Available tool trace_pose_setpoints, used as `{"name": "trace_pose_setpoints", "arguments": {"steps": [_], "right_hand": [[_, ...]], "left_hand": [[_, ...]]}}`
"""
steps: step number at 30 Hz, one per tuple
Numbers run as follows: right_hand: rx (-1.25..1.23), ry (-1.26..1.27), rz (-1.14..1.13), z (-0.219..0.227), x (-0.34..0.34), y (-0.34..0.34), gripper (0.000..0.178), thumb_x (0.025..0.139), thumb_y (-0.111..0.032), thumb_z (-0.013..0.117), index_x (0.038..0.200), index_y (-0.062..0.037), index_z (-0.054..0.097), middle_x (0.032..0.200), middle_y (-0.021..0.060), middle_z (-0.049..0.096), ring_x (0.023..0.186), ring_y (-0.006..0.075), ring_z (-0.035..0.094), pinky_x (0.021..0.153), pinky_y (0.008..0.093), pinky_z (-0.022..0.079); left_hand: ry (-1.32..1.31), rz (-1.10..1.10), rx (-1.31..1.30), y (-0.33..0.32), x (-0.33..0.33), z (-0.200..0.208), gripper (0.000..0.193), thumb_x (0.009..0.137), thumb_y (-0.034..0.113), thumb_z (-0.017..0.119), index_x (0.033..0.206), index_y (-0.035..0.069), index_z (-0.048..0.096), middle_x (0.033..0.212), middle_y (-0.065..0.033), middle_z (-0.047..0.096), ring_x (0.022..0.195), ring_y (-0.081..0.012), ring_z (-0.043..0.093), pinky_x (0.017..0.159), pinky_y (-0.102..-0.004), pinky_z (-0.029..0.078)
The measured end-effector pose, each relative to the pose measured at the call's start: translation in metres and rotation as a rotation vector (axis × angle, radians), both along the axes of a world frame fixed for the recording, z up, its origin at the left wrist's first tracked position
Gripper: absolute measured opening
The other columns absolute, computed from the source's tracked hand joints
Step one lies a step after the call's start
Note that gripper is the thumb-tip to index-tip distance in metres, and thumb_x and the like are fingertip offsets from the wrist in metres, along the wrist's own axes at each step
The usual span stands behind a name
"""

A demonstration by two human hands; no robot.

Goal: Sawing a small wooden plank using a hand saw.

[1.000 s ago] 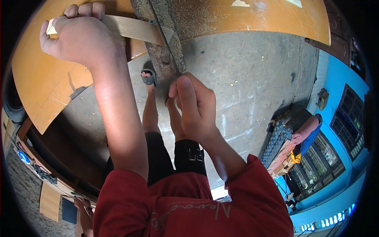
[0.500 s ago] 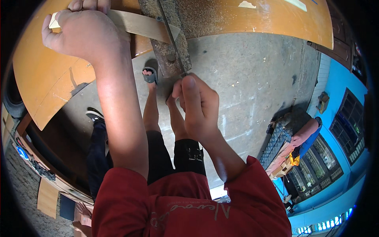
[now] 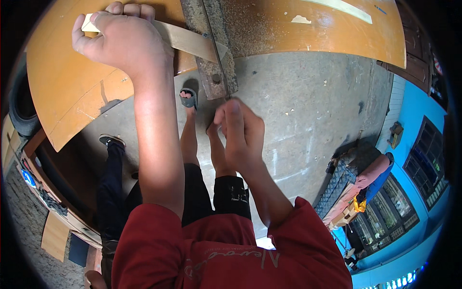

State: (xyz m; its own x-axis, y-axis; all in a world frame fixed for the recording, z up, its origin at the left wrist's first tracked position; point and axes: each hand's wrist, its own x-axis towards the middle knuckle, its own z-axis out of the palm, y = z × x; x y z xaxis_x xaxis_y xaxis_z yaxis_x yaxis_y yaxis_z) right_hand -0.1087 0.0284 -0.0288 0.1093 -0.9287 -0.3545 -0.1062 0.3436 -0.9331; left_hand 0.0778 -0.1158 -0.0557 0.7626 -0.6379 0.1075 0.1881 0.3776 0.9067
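My left hand (image 3: 130,43) is closed round a thin pale wooden strip (image 3: 185,40), pressing it down at the table. The strip lies across a dark, dust-covered board (image 3: 208,67) that juts past the table edge and has a round hole near its end. A saw (image 3: 215,39), seen edge-on as a thin dark line, crosses the strip near its right end. My right hand (image 3: 243,132), below the board's near end, is closed on the saw's near end; the handle is hidden in my fingers.
Sawdust and a pale scrap (image 3: 301,19) lie on the curved orange-brown tabletop (image 3: 337,36), beside a long pale strip (image 3: 344,8). Another person's dark-trousered leg (image 3: 109,168) is at left, near a brown cabinet (image 3: 62,178). Stacked goods (image 3: 353,178) stand by the blue wall at right.
The whole view has shifted, so table, board and left hand appear further right and lower. My right hand stays at the board's near end, with the grips unchanged.
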Motion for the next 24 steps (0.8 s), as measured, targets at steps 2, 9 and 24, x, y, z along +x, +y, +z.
{"name": "trace_pose_setpoints", "arguments": {"steps": [2, 9, 24], "right_hand": [[0.068, 0.075, 0.042, 0.005, -0.01, 0.026, 0.032, 0.108, -0.019, 0.046, 0.085, -0.0009, 0.059, 0.066, 0.0092, 0.058, 0.057, 0.0126, 0.055, 0.054, 0.0292, 0.043], [0.08, 0.072, 0.045, 0.006, -0.016, 0.022, 0.037, 0.109, -0.023, 0.044, 0.086, 0.0008, 0.062, 0.067, 0.007, 0.059, 0.059, 0.009, 0.053, 0.053, 0.0274, 0.04], [0.044, 0.02, -0.01, 0.002, 0.004, -0.001, 0.056, 0.113, -0.037, 0.031, 0.072, -0.0049, 0.052, 0.058, -0.0015, 0.047, 0.05, 0.0044, 0.037, 0.047, 0.0237, 0.023]], "left_hand": [[0.001, -0.007, -0.024, 0.002, 0.003, 0.0, 0.04, 0.105, 0.008, 0.037, 0.143, 0.012, 0.026, 0.088, -0.0095, 0.051, 0.067, -0.0144, 0.046, 0.059, -0.0311, 0.042], [0.077, 0.121, 0.003, -0.012, -0.032, 0.033, 0.035, 0.106, 0.007, 0.04, 0.14, 0.012, 0.031, 0.086, -0.0055, 0.05, 0.064, -0.0114, 0.046, 0.054, -0.0281, 0.041], [0.17, 0.249, 0.071, -0.014, -0.045, 0.052, 0.027, 0.107, 0.007, 0.039, 0.134, 0.009, 0.04, 0.085, -0.002, 0.051, 0.062, -0.0078, 0.045, 0.051, -0.0227, 0.039]]}}
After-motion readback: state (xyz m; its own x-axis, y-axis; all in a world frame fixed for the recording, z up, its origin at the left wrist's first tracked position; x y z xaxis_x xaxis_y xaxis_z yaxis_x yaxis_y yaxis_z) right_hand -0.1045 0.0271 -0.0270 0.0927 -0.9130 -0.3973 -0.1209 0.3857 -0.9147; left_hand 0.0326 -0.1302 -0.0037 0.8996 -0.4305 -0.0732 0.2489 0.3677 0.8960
